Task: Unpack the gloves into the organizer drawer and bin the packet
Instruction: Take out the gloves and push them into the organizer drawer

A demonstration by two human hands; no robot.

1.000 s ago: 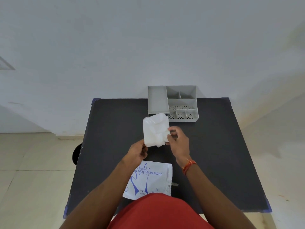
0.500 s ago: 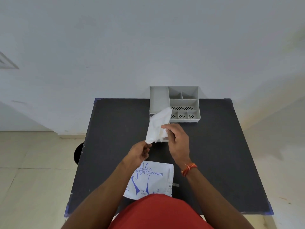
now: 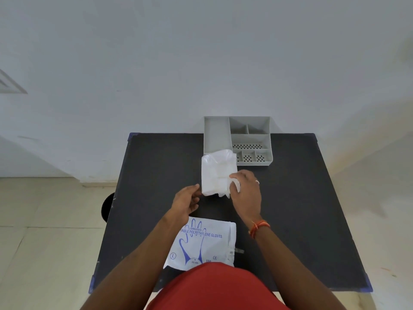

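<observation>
A folded stack of translucent white gloves (image 3: pixel 218 172) is held above the black table (image 3: pixel 156 166), just in front of the grey organizer (image 3: pixel 216 133). My right hand (image 3: pixel 244 190) grips the stack at its lower right corner. My left hand (image 3: pixel 186 201) sits at the stack's lower left corner with fingers loosely curled, its thumb tip at the edge; whether it still grips the stack is unclear. The organizer's long left compartment holds nothing. The white packet (image 3: pixel 201 245) printed with a blue glove lies flat on the table near my body.
The organizer stands at the table's far edge against the wall and has several smaller compartments on its right, some perforated. A dark round object (image 3: pixel 107 206) shows on the floor past the table's left edge. A small grey scrap (image 3: pixel 239 251) lies beside the packet.
The glove stack has turned from edge-on back to flat and broad, and sits slightly farther toward the organizer. My left hand has slipped to the stack's lower left corner.
</observation>
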